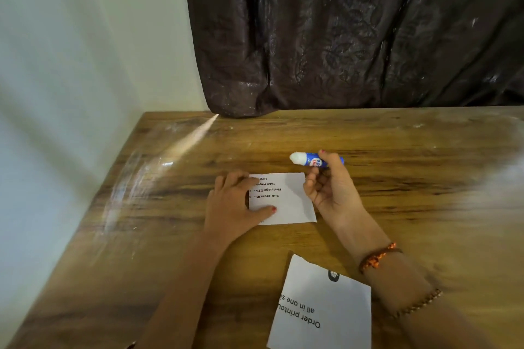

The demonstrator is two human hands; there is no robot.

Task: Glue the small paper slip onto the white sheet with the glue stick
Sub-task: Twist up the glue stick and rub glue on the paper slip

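A small printed paper piece (292, 201) lies flat at the middle of the wooden table (141, 235). My left hand (232, 207) rests on its left edge, fingers spread, pressing it down. My right hand (329, 187) is just right of that piece, held above the table, gripping a blue glue stick (314, 160). The stick is uncapped and its white glue tip points left, above the paper's far right corner without touching it. A larger white sheet (323, 309) with big printed words lies nearer me, beside my right forearm.
A dark curtain (354, 31) hangs behind the table's far edge. A pale wall (85, 51) runs along the left side. The table's left edge slants toward me. Bead bracelets circle my right wrist.
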